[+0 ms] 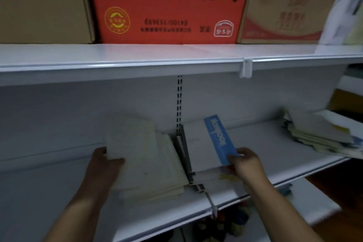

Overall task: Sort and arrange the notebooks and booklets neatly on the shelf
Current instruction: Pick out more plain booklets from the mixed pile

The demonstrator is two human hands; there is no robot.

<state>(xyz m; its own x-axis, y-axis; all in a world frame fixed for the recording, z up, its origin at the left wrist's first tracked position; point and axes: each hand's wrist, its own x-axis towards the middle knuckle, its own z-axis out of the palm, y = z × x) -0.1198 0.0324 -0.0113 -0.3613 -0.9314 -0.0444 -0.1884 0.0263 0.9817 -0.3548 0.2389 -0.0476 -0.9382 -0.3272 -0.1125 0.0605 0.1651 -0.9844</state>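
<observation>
Blue-striped booklet (208, 143) on shelf (265, 139), right hand (247, 163) pinching near edge. Divider (183, 155) just beside at 9 o'clock; notebook stack (153, 167) beyond, left hand (104, 165) gripping its corner. Bare shelf at 3 o'clock, then loose pile (318, 133). Upper shelf (117, 61) overhead.

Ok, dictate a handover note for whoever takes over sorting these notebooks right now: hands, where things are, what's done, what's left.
Left hand grips the left edge of a cream booklet, above the cream stack left of the grey divider.
Right hand pinches the near end of the blue-and-white notebook, over a low stack right of the divider.
Done: two stacks begun beside the divider.
Left: square both down, then sort the untidy pile at the far right of the shelf.
</observation>
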